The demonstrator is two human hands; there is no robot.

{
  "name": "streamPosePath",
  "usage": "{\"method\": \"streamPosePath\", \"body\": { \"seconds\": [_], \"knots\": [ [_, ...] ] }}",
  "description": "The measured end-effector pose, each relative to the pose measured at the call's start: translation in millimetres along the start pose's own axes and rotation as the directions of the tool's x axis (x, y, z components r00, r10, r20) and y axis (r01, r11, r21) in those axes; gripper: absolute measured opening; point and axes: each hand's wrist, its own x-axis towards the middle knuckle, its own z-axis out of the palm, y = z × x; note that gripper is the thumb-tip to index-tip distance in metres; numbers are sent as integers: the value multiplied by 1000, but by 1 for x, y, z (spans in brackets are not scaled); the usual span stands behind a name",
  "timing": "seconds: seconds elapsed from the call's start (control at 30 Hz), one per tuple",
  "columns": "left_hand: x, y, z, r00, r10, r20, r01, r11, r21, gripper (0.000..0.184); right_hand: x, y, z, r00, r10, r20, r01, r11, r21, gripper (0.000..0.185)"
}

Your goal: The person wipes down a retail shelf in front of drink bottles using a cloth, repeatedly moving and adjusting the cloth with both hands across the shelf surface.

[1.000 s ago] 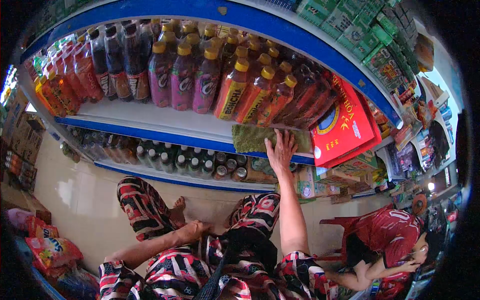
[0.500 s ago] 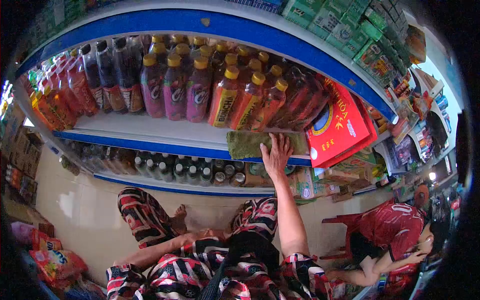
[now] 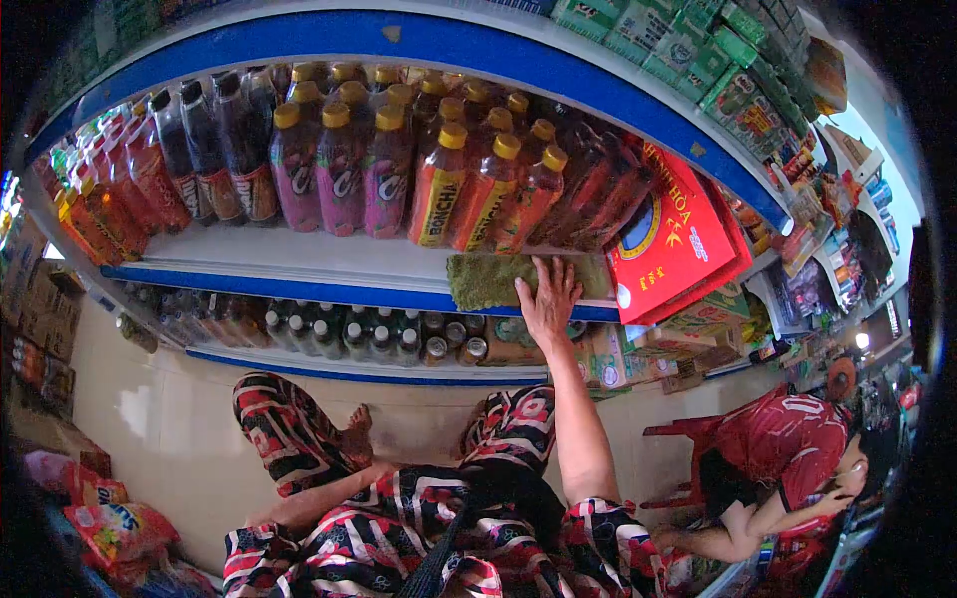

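the green cloth (image 3: 480, 282) is covered at the shelf front (image 3: 384, 295) by the spread right hand (image 3: 548, 301), the left hand's (image 3: 385, 467) state cannot be told, and bottles (image 3: 486, 199) may be toppled if the cloth is shoved inward.

I have the right arm (image 3: 581, 429) stretched forward, the right hand (image 3: 548, 307) palm down, fingers (image 3: 541, 275) slightly spread. My left forearm (image 3: 324, 500) angles inward across the body; I can't make out the left hand.
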Motion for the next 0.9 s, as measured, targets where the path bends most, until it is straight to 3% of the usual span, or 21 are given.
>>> {"method": "streamPosePath", "body": {
  "seconds": [0.3, 0.47, 0.57, 0.9],
  "knots": [
    [-2, -49, -29, 980, -193, 48, 199, 953, -229, 41, 7, 29, -8, 999, 15, 30, -15, 1000, -6, 52],
    [-47, 9, 4, 966, -160, -204, 78, 930, -360, 55, 8, 39, -7, 1000, 1, 10, -1, 1000, -5, 52],
    [-50, 23, 10, 959, -118, -259, 22, 938, -347, 54, 8, 38, -4, 1000, -10, -14, 10, 1000, -1, 52],
    [-15, 20, 7, 998, -16, -61, 8, 990, -138, 50, 8, 35, -7, 1000, 5, -20, -5, 1000, -11, 50]
  ]
}}
